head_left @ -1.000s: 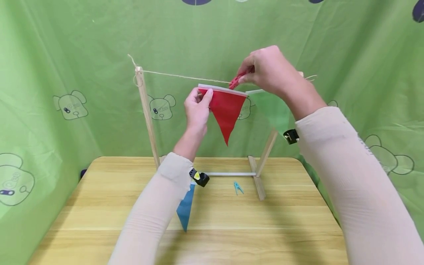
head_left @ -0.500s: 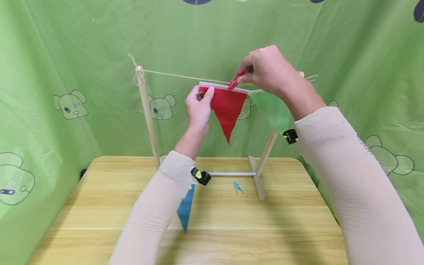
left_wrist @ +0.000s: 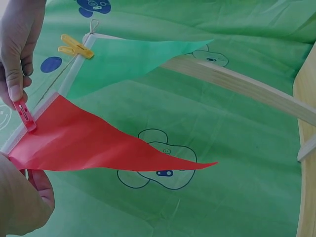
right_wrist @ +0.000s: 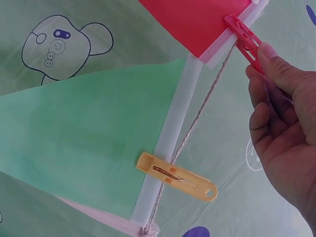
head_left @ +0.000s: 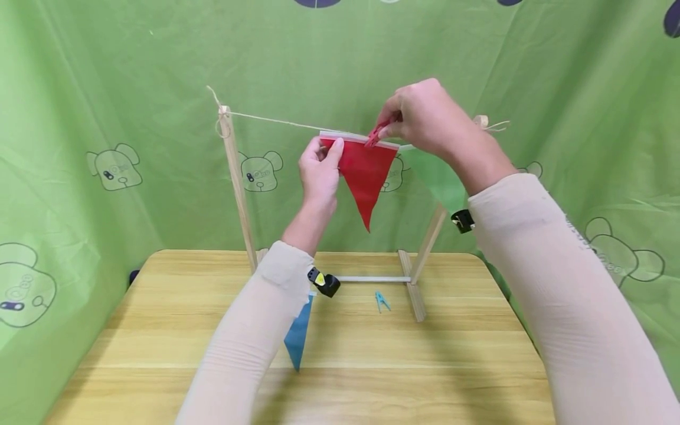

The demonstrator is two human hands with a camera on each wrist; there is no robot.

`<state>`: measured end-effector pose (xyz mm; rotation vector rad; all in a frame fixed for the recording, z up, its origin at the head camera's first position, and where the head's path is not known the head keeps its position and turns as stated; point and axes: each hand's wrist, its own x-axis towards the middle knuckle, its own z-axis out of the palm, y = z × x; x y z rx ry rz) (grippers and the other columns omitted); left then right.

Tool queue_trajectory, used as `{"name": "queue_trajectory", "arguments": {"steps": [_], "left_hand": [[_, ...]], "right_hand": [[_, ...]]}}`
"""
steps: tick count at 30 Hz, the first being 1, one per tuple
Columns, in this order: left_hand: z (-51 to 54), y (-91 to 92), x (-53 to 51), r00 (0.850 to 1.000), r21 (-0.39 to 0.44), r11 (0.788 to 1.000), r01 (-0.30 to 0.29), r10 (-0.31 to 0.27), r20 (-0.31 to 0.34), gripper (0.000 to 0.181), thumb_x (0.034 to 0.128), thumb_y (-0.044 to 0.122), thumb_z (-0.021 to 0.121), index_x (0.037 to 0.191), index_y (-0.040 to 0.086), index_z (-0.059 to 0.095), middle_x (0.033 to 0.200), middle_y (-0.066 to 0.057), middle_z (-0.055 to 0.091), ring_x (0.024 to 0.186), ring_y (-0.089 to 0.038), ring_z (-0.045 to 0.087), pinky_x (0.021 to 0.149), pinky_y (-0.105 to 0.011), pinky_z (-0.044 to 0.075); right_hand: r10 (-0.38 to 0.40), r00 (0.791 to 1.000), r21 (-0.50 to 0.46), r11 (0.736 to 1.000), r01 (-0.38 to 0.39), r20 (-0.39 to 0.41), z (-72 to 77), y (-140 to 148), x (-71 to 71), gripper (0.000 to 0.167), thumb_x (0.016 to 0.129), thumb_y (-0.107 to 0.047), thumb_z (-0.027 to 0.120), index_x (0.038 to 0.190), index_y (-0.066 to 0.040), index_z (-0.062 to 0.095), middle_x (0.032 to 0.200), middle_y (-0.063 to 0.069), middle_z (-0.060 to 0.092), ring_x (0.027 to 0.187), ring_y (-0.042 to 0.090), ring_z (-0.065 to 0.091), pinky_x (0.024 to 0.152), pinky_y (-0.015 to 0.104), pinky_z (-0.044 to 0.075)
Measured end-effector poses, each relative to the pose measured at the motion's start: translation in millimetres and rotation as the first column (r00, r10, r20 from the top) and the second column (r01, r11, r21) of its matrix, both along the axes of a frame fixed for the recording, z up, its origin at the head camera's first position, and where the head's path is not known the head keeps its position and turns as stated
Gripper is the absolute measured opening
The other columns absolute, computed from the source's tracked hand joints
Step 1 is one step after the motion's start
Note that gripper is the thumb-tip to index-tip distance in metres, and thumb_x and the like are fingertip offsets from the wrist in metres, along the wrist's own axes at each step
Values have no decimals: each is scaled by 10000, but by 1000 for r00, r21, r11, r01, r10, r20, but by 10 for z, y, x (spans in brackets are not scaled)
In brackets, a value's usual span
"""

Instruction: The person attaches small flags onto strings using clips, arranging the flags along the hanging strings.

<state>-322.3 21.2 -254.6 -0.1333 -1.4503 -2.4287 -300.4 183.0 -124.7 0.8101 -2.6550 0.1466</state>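
Note:
My left hand (head_left: 320,172) pinches the white-edged top of a red pennant (head_left: 366,171) at its left corner, thumb in front. The right hand (head_left: 425,115) grips a red clothespin (right_wrist: 245,42) between thumb and fingers; its jaws straddle the pennant's white top edge at the string (right_wrist: 203,106). To the right hangs a green pennant (right_wrist: 94,128), fastened to the string by a yellow clothespin (right_wrist: 177,177). In the head view that yellow clothespin is hidden behind the right hand.
The string runs between two wooden posts (head_left: 237,189) standing on the table (head_left: 372,378). A blue clothespin (head_left: 382,301) lies near the right foot (head_left: 412,289). A blue pennant (head_left: 298,336) lies partly under the left forearm. Green printed cloth (head_left: 159,71) hangs behind.
The red pennant has risen slightly to the string, and the red clothespin has come down over its white edge. The right hand and wrist have lowered a little.

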Motion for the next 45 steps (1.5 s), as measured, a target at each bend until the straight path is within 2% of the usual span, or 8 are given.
{"name": "queue_trajectory", "arguments": {"steps": [3, 12, 16, 28, 38, 45], "left_hand": [[-1, 6, -2, 1000, 0, 1000, -2, 2, -1, 108, 1006, 121, 672, 1099, 75, 699, 945, -42, 660, 842, -157, 637, 703, -241, 548], [-10, 25, -4, 1000, -1, 1000, -3, 3, -2, 81, 1004, 109, 672, 1075, 76, 692, 940, -46, 657, 840, -159, 634, 711, -241, 559], [-17, 25, -12, 1000, 5, 1000, -5, 5, 0, 74, 1003, 106, 673, 1069, 78, 693, 934, -43, 658, 832, -156, 632, 701, -236, 554], [-33, 3, -20, 1000, 10, 1000, -2, 2, 1, 78, 1007, 105, 667, 1072, 69, 690, 927, -44, 659, 818, -151, 633, 684, -235, 556], [-69, -54, -29, 1000, -26, 1000, -15, 15, -3, 107, 1009, 128, 670, 1094, 67, 694, 911, -42, 658, 766, -145, 610, 655, -253, 528], [-112, -93, -48, 999, -65, 997, -31, 32, 12, 103, 994, 124, 693, 1071, 59, 712, 875, -20, 649, 755, -129, 595, 665, -294, 532]], "right_hand": [[3, 1000, -1, 1000, -3, -3, -16, -5, -2, 125, 908, -165, 804, 974, -58, 809, 986, 129, 778, 842, 248, 692, 733, 365, 566], [-5, 998, -7, 1000, 5, 58, -45, 0, -2, 115, 923, -128, 787, 1014, -58, 794, 1024, 137, 761, 878, 262, 673, 765, 389, 574], [2, 999, -1, 1000, -2, 53, -52, -2, -14, 119, 918, -115, 790, 1017, -48, 788, 1019, 142, 752, 877, 262, 664, 773, 384, 572], [-6, 995, 23, 1000, 4, 96, -56, -44, -43, 242, 929, -146, 784, 1139, -28, 759, 1096, 165, 725, 949, 288, 694, 848, 415, 593], [-31, 989, 5, 1000, 30, 146, -44, -86, -79, 340, 973, -199, 731, 1253, -11, 684, 1166, 164, 695, 1042, 311, 660, 932, 450, 564], [-25, 991, 0, 1000, 26, 133, -77, -83, -72, 353, 980, -204, 722, 1271, -13, 668, 1195, 164, 690, 1073, 302, 646, 931, 451, 557]]}}
